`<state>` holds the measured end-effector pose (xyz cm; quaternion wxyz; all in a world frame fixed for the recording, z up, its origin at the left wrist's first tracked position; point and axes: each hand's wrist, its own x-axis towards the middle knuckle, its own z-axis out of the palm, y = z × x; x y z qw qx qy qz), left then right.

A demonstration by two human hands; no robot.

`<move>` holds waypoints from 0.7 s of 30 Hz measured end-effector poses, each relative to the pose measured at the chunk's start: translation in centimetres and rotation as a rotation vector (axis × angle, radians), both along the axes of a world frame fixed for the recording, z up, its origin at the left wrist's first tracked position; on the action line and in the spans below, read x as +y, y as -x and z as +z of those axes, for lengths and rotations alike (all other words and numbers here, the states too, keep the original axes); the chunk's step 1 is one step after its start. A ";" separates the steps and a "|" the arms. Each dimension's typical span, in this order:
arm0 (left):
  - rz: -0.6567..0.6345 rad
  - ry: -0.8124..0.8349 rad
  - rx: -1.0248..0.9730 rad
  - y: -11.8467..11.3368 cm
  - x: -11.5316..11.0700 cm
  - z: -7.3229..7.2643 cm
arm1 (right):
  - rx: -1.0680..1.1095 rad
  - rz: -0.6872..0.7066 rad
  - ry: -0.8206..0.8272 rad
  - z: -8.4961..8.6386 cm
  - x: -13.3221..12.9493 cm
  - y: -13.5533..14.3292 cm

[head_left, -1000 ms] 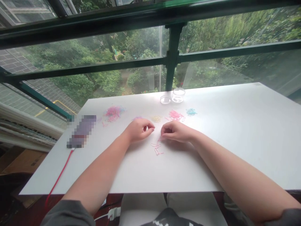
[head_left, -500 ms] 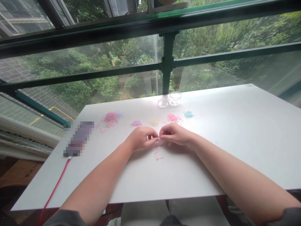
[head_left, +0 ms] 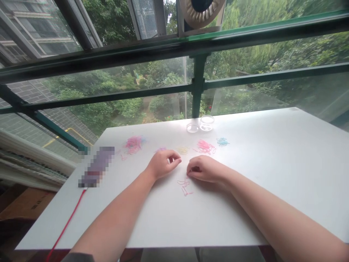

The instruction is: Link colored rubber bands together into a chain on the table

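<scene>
No lettering can be read for certain. The box [head_left: 28, 203], low down beyond the left edge of the table [head_left: 231, 222], bears a short row of dark marks [head_left: 40, 202], too small and blurred to make out. On the table's left part, mosaic blocks cover the device [head_left: 96, 167], hiding any writing there.

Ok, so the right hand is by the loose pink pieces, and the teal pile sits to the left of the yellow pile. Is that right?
Not quite: the head view shows the teal pile to the right of the yellow pile. The right hand is by the loose pink pieces, as you say.
</scene>
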<state>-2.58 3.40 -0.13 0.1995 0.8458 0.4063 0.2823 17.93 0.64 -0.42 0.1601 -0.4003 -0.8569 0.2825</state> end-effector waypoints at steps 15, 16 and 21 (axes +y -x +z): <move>-0.003 0.017 -0.041 -0.3 -0.2 0.0 | 0.231 -0.177 0.088 -0.6 0.6 -0.2; -0.021 0.027 -0.041 -0.4 -0.4 0.0 | 0.244 -0.199 0.057 -0.8 0.6 0.0; -0.121 0.074 -0.038 -0.9 -0.7 -0.1 | 0.183 -0.138 -0.008 -0.8 0.5 0.3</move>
